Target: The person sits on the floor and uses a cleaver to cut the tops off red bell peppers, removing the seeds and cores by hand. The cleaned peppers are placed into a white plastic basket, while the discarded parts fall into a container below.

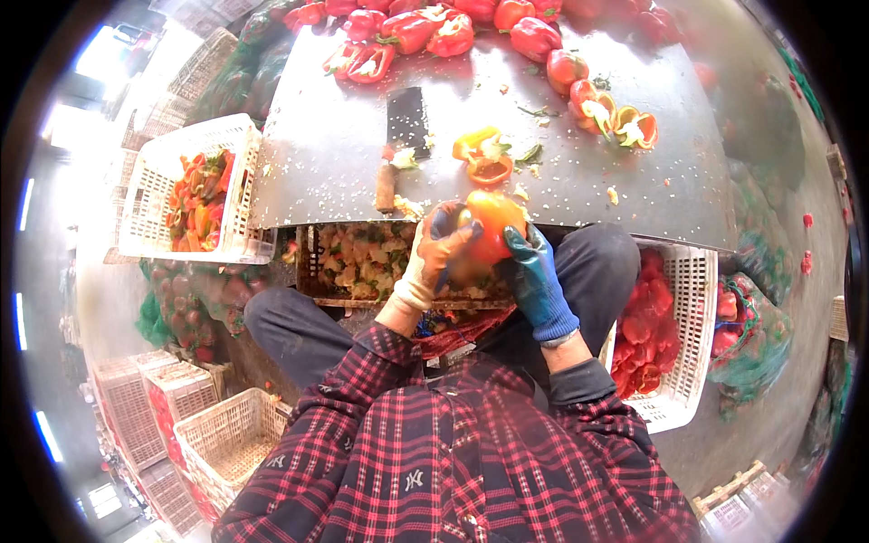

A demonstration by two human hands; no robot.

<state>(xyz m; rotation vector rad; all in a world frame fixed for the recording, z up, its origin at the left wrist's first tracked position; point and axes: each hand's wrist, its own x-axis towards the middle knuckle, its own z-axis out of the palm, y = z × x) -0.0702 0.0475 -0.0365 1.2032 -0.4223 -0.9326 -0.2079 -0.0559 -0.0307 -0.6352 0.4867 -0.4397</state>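
Observation:
My left hand (438, 244), in a cream glove with dark-coated fingertips, holds an orange-red bell pepper (494, 216) from the left. From the right, my right hand (533, 265), in a blue glove with a teal coating, grips the same pepper. It is held just over the near edge of the metal table (326, 183). Beyond it lie cut orange pepper pieces (490, 170). To their left rests a knife with a wooden handle (385, 190) and a broad dark blade (406, 112), a pepper core scrap (404, 159) beside it.
Whole red peppers (536, 37) and halved ones (637, 127) lie farther back. A white crate (248, 176) of cut peppers stands left; another crate (699, 326) of red peppers stands right. Below the table edge, a crate (339, 303) holds pepper scraps. A plastic basket (224, 434) sits lower left.

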